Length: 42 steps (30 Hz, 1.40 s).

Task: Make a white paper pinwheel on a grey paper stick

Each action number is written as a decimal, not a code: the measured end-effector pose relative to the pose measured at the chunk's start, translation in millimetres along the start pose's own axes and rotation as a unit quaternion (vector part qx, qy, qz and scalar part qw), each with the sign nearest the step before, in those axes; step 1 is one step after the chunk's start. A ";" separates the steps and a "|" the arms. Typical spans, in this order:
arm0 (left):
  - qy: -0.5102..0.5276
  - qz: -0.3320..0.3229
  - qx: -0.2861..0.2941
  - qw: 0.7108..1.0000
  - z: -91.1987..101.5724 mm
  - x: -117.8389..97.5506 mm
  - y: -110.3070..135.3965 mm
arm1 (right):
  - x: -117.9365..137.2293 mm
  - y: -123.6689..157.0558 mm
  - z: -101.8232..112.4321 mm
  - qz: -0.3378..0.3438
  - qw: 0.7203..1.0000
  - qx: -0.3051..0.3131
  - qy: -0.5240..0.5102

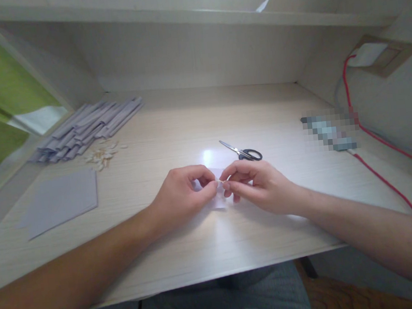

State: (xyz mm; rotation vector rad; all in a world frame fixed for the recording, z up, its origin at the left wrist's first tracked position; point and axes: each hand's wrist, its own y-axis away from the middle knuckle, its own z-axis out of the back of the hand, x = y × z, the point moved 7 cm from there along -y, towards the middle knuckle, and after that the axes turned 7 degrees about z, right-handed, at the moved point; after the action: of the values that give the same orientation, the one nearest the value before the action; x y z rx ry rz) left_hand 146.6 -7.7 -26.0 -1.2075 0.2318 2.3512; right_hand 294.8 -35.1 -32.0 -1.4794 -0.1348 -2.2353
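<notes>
My left hand [185, 190] and my right hand [260, 184] meet over the desk, thumb and fingers of each pinched together. Between the fingertips is a small pale seed [220, 181], like a pumpkin seed, partly covered by the fingers. Under the hands lies a sheet of white paper [218, 203], with small bits on it that I cannot make out. Just beyond my right hand, black-handled scissors [242, 152] rest with their blades pointing to the far left.
On the left are a pile of pale seeds or husks [102, 155], a stack of folded paper strips [90, 127] and flat paper sheets [62, 200]. A blurred device [329, 132] with a red cable [383, 182] lies right, below a wall socket [388, 54]. A shelf [193, 19] spans the back.
</notes>
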 end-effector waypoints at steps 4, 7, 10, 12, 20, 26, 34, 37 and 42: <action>-0.017 -0.007 -0.015 1.000 1.4 -2.0 0.7 | 0.5 0.2 1.0 0.003 1.000 -0.003 0.015; -0.038 -0.022 -0.030 0.999 2.2 -4.0 1.4 | 0.4 1.0 1.5 0.002 1.000 -0.009 0.025; -0.072 -0.044 -0.055 0.995 2.9 -6.1 3.2 | -0.1 1.8 0.9 -0.001 1.000 -0.011 0.028; -0.100 -0.065 -0.072 0.990 2.9 -8.1 5.1 | -0.5 1.9 0.6 -0.003 1.000 -0.013 0.027; -0.249 -0.206 -0.120 0.939 -2.2 -21.9 13.6 | 0.4 1.1 -2.2 -0.012 1.000 -0.005 0.006; -0.261 -0.263 -0.117 0.921 -4.5 -28.9 17.9 | -2.3 0.6 -3.0 -0.018 1.000 0.007 -0.011; -0.186 -0.122 -0.113 0.968 23.0 1.3 -6.6 | -7.2 -1.6 1.3 -0.007 1.000 0.023 0.008; -0.229 -0.100 -0.046 0.967 15.6 14.4 -14.9 | -5.9 -2.7 2.7 0.018 0.998 0.029 0.061; -0.257 -0.068 -0.010 0.964 7.3 18.7 -17.1 | -3.9 -3.7 3.2 0.036 0.995 0.021 0.088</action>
State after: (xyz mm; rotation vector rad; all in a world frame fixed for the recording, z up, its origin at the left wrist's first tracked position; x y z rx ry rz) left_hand 140.5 16.2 -35.5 -0.5624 -0.0512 2.4502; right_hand 297.2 -29.6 -33.5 -1.2382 -0.0712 -2.2787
